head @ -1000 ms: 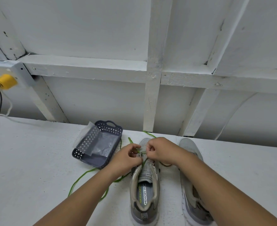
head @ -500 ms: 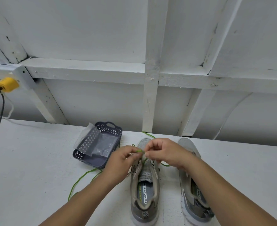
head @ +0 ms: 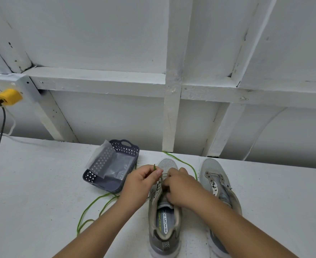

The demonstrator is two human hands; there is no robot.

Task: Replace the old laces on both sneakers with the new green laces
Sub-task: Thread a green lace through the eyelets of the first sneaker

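Observation:
Two grey sneakers stand side by side on the white table, toes pointing away from me. Over the left sneaker (head: 163, 218) both hands work at the eyelets. My left hand (head: 141, 180) pinches the tip of a green lace (head: 93, 207), which sticks up above its fingers. My right hand (head: 180, 188) is curled over the tongue and eyelets, and what its fingers hold is hidden. The lace trails in loops on the table at the left and arcs behind the toe at the right. The right sneaker (head: 218, 183) shows empty eyelets.
A dark perforated basket (head: 116, 185) with a clear plastic bag in it stands just left of the hands. A yellow plug (head: 9, 96) and dark cable hang at the far left. A white framed wall rises right behind the table.
My hands have dropped lower onto the left sneaker. The left hand now holds the lace tip upright, and the lace loop on the right has swung out wider.

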